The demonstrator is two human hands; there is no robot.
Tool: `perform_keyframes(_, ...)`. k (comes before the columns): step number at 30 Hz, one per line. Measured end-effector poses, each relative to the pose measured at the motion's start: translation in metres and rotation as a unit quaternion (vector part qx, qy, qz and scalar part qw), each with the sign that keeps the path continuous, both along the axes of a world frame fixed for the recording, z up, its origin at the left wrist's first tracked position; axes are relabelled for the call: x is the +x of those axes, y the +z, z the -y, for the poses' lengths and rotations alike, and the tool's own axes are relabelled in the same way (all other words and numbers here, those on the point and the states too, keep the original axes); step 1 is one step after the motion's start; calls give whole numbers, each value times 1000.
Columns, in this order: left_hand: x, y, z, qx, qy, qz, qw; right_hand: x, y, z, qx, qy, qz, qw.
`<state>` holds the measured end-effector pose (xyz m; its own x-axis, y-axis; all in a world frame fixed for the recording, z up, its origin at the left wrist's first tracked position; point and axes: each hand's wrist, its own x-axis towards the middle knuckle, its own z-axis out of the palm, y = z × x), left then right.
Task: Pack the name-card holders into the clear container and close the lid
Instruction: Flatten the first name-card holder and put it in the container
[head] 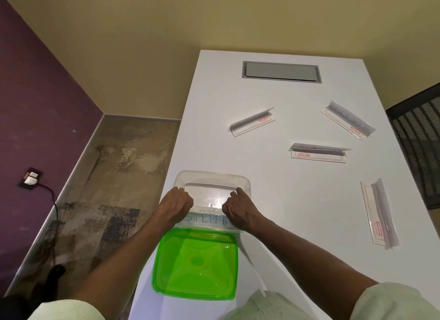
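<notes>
Name-card holders: four lie loose on the white surface (273,200), all well apart from both hands. One (252,125) sits beyond the clear container, one (319,152) to its far right, one (348,120) near the far right edge, one (379,214) near the right edge, closest to the viewer. Each is a folded clear strip with a red label; the label text is too small to read.

Clear container (212,181) stands at the surface's near left edge, open, between the two hands. Left hand (176,204) has its fingers curled over the container's left rim; right hand (238,206) has its fingers curled over the right rim. Each grip appears to pinch the rim, but fingertips are hidden behind the knuckles, so contact inside the wall is unclear. A holder seems to stand inside along the far wall, though transparent walls make that hard to confirm.

A white card with handwritten letters (209,218) shows at the container's near side, partly covered by both hands; whether it is inside or under the container, cannot tell.

Green lid (196,262) lies flat just in front of the container, overhanging the near edge of the surface, blurred at its rim.

A grey hatch (281,72) is set into the far end of the surface.
</notes>
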<state>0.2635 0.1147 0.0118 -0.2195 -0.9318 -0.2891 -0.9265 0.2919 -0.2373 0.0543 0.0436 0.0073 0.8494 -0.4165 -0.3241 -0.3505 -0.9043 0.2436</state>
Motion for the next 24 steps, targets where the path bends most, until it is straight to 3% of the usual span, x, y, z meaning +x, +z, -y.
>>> perform_keyframes(10, -3, -2, 2, 5, 3, 23, 1000, -4, 2, -3, -18, -18, 35, 999)
perform_keyframes(14, -13, 11, 9, 58, 22, 81, 995, -2, 2, -3, 56, -30, 27, 998)
perform_keyframes(16, -14, 14, 15, 85, 55, 57, 993, 1, 8, 0, 63, -40, 46, 996)
perform_keyframes(20, -19, 26, 28, 29, 122, -39, 991, 0, 16, 5, 34, -61, 157, 985)
perform_keyframes(24, -28, 29, 32, -53, 143, -67, 986, -11, 25, 12, -5, -89, 242, 966)
